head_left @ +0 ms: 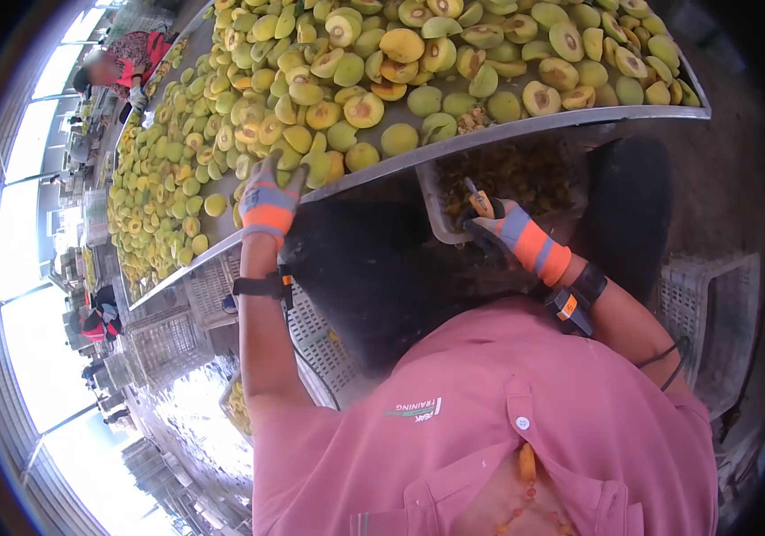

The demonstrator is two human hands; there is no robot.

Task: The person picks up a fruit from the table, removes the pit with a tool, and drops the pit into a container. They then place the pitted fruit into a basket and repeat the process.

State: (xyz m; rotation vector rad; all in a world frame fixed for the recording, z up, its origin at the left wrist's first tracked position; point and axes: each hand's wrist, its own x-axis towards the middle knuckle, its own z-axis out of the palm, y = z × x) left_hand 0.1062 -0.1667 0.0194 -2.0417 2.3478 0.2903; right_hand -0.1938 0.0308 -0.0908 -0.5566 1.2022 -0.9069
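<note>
My left hand [271, 204], in a grey and orange work glove, reaches over the near edge of a metal-rimmed table. Its thumb and fingers are apart and touch the heap of green-yellow stone fruit [364, 109], many of them cut in half with brown centres. Over my lap, my right hand [521, 237] is closed round a small knife [480, 202] with an orange handle and a short grey tip pointing up. That hand is gloved too, and its fingers are partly hidden. Beneath it stands a pale plastic bin [436, 210] holding dark brownish scraps.
The table's metal edge [489, 134] runs between my hands and the fruit. Plastic crates stand right [713, 313] and lower left [163, 344]. Another person [137, 67] works at the table's far left side. My legs are under the table edge.
</note>
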